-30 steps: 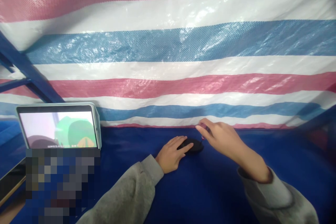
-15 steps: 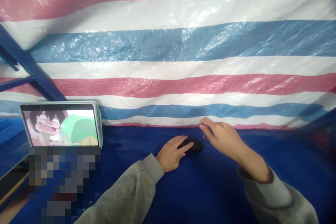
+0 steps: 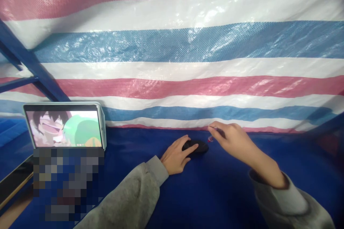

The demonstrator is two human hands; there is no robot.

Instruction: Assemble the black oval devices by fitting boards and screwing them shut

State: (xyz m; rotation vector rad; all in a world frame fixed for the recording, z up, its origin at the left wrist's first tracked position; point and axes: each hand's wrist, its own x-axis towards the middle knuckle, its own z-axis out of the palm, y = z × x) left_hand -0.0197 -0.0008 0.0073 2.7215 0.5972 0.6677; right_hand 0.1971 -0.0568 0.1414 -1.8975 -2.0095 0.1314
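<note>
A black, oval computer mouse [image 3: 202, 146] lies on the blue surface. My left hand [image 3: 176, 157] grips its left end, thumb on the near side and fingers over the far side. Just beyond the mouse's right end, my right hand [image 3: 228, 137] is raised in a pinch. From its fingertips a small, slim thing with a red and clear lower end [image 3: 210, 139] points downward. The fingers cover its upper part, and its kind is too small to tell. A narrow gap shows between its lower end and the mouse.
A tablet in a pale case [image 3: 64, 127] stands at the left, playing a cartoon. Below it is a blurred-out patch, with a dark flat device [image 3: 16, 177] and part of a forearm beside it. Striped plastic sheeting [image 3: 172, 46] hangs behind the blue surface [image 3: 209, 193]. A blue frame bar [image 3: 24, 55] slants at the left.
My right hand has shifted slightly right, away from the mouse, with the small slim thing still in its pinch. My left hand and the mouse have stayed almost in place.
</note>
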